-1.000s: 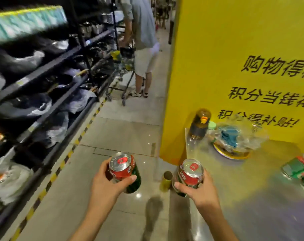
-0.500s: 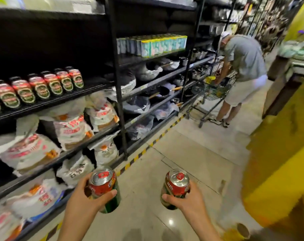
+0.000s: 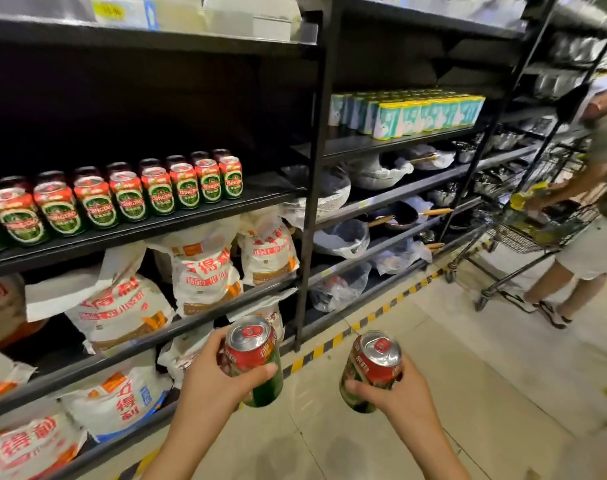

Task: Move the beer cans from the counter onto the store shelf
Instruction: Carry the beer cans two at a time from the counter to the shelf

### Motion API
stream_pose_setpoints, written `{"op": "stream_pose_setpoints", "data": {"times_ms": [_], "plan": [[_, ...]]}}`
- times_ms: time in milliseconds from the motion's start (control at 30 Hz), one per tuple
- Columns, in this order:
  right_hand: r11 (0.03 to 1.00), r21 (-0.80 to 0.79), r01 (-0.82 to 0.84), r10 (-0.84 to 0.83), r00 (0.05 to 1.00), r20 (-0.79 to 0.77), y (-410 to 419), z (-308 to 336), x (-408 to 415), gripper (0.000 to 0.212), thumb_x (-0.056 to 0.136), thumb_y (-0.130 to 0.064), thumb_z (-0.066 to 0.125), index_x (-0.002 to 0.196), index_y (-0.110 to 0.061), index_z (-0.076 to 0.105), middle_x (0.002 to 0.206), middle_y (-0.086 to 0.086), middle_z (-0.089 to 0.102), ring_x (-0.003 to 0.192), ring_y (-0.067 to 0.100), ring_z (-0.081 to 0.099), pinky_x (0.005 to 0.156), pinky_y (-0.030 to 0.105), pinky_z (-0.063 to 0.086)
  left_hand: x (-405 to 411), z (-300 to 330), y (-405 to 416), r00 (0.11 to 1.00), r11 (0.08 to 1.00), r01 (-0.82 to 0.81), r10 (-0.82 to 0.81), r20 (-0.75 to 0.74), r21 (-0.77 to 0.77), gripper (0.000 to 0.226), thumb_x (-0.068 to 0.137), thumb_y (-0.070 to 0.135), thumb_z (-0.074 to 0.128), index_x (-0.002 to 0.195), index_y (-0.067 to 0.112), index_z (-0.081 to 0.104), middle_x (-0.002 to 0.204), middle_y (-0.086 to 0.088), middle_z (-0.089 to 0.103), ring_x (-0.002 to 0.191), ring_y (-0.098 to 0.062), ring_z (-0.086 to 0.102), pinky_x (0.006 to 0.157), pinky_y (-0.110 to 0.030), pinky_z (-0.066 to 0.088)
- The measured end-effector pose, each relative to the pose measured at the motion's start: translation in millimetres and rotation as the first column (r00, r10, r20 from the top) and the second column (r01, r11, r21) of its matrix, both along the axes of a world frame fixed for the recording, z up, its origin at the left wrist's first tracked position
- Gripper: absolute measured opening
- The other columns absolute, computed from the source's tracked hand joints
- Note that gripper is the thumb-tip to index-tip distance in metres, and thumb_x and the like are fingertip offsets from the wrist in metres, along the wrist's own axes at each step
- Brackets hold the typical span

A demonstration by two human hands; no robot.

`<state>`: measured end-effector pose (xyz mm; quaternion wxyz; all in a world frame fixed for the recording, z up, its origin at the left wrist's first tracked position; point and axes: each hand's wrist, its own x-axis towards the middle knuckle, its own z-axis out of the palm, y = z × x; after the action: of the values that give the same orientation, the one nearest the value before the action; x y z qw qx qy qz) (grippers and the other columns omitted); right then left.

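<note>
Left hand (image 3: 208,382): grip curled round upright beer can (image 3: 254,358), thumb across front. Right hand (image 3: 404,396): grip wrapped round second beer can (image 3: 370,370), tilted slightly; both cans held above floor (image 3: 468,393), near lower shelves. Beyond: white sacks (image 3: 205,271) on lower shelves. Above: row of matching cans (image 3: 129,197) on black shelf (image 3: 267,192). Far right: person (image 3: 593,237) with shopping cart (image 3: 524,233).

Pale tiled floor (image 3: 468,375) gleams under bright store light, a yellow-and-black striped floor strip (image 3: 361,323) running along tall black metal shelving (image 3: 312,188).
</note>
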<state>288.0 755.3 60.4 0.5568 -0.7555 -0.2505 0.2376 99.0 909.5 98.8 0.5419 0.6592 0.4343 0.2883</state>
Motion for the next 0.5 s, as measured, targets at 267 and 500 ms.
{"op": "stream_pose_setpoints", "data": {"times_ms": [267, 500], "plan": [[0.99, -0.019, -0.138, 0.138, 0.99, 0.023, 122, 7, 98, 0.083, 0.038, -0.036, 0.092, 0.112, -0.03, 0.056, 0.109, -0.007, 0.064, 0.102, 0.014, 0.06, 0.087, 0.033, 0.051, 72, 9, 93, 0.991, 0.99, -0.135, 0.135, 0.025, 0.028, 0.065, 0.06, 0.026, 0.085, 0.114, 0.032, 0.049, 0.103, 0.017, 0.057, 0.094, -0.002, 0.055, 0.074, -0.024, 0.047], [0.96, -0.006, -0.279, 0.279, 0.959, 0.04, 224, 7, 140, 0.064, 0.049, -0.026, 0.093, 0.102, -0.036, 0.058, 0.109, -0.006, 0.063, 0.101, 0.009, 0.06, 0.078, 0.021, 0.047, 98, 8, 168, 0.97, 0.97, -0.241, 0.241, -0.011, 0.044, 0.072, 0.059, 0.024, 0.086, 0.122, 0.023, 0.052, 0.111, 0.004, 0.062, 0.101, -0.014, 0.059, 0.076, -0.025, 0.048]]}}
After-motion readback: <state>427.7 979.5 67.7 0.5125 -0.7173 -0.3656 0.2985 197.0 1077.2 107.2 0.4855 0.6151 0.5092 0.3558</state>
